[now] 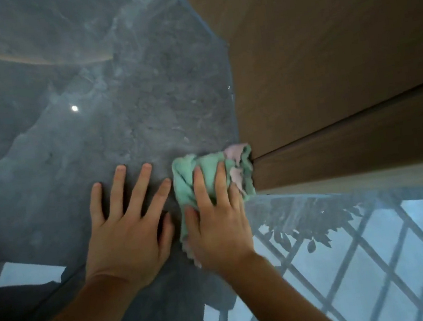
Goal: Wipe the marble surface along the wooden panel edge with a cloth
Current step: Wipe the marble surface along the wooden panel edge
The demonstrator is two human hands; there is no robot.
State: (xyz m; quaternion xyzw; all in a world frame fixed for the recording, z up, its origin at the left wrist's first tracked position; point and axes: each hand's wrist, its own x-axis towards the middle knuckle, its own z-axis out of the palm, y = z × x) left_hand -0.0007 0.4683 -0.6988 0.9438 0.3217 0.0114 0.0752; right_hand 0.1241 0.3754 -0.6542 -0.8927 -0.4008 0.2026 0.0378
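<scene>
Right hand: the right hand (pixel 218 230) lies palm-down on a bunched cloth (pixel 208 171), fingers extended over it and pressing it flat — not curled around it.
Cloth: mint green with pale pink patches, crumpled on the marble surface (pixel 123 123), its far edge touching the corner of the wooden panel (pixel 327 62).
Left hand: the left hand (pixel 129 229) rests flat on the marble just beside the cloth, fingers spread and holding nothing.
Marble surface: dark grey, veined, glossy — a small bright light spot (pixel 74 108) reflects in it.
Wooden panel: brown, upright, with a dark seam (pixel 348 118) running across it.
Reflection: a window lattice (pixel 381 258) and leaves show in the gloss at lower right.
</scene>
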